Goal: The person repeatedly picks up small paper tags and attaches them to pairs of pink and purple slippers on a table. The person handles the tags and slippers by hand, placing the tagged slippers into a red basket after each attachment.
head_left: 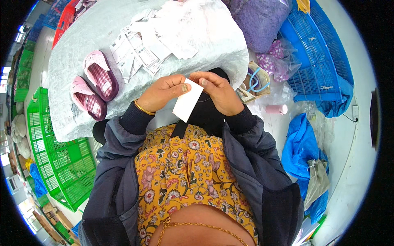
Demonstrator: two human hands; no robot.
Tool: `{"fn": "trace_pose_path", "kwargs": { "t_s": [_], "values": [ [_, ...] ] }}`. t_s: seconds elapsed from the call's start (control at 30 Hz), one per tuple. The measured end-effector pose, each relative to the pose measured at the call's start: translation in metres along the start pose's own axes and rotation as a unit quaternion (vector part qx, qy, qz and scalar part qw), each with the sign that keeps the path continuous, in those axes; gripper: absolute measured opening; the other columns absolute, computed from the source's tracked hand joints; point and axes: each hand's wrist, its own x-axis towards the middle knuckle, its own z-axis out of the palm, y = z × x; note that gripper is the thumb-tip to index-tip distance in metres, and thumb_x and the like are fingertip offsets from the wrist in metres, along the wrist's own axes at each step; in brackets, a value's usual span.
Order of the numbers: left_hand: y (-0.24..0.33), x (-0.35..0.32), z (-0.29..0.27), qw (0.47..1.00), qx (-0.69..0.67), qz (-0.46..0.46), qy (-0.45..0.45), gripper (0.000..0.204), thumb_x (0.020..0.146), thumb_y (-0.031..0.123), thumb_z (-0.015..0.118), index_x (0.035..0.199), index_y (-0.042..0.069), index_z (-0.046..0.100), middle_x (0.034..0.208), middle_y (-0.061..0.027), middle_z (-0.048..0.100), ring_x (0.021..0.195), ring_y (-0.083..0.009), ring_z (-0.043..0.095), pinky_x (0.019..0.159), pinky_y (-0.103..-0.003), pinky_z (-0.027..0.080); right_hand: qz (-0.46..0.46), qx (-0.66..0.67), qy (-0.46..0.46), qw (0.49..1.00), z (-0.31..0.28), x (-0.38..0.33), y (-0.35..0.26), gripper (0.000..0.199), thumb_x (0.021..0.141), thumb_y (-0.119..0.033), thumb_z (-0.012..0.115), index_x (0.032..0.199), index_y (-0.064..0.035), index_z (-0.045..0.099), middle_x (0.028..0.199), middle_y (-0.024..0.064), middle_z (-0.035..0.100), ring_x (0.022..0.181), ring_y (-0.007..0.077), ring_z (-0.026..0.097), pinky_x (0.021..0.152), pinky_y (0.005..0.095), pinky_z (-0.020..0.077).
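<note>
A counter stands covered by a white plastic sheet that hangs over its near edge. A pair of pink slippers with checked insoles lies side by side near the left edge. Beside them, toward the middle, a loose heap of white paper tags is spread across the sheet, some overlapping.

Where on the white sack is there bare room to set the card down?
Bare sack left of and above the pink slippers, and its right part past the label pile. Crowded: the middle under the labels, and near both hands holding the white card.
</note>
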Motion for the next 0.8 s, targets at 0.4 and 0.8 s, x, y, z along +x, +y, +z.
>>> {"fn": "trace_pose_path", "kwargs": {
  "t_s": [0.4, 0.8],
  "values": [
    [-0.012, -0.009, -0.002, 0.998, 0.061, -0.023, -0.002, 0.021, 0.100, 0.024, 0.056, 0.095, 0.005, 0.062, 0.082, 0.0052, 0.060, 0.075, -0.0021, 0.052, 0.068, -0.021, 0.043, 0.026, 0.154, 0.039, 0.987, 0.005, 0.013, 0.005, 0.020, 0.099, -0.018, 0.059, 0.112, -0.0039, 0.063, 0.099, 0.0049, 0.067, 0.078, 0.0083, 0.055, 0.074, 0.0236, 0.0461],
    [-0.021, -0.013, -0.002, 0.998, 0.043, -0.037, 0.007, 0.019, 0.100, 0.021, 0.057, 0.096, 0.004, 0.063, 0.081, 0.0054, 0.060, 0.074, -0.0021, 0.052, 0.067, -0.021, 0.043, 0.009, 0.145, 0.037, 0.989, 0.007, 0.016, 0.011, 0.024, 0.095, -0.015, 0.065, 0.114, -0.0007, 0.063, 0.088, -0.0011, 0.062, 0.068, 0.0046, 0.047, 0.063, 0.0200, 0.0386]
  ]
}}
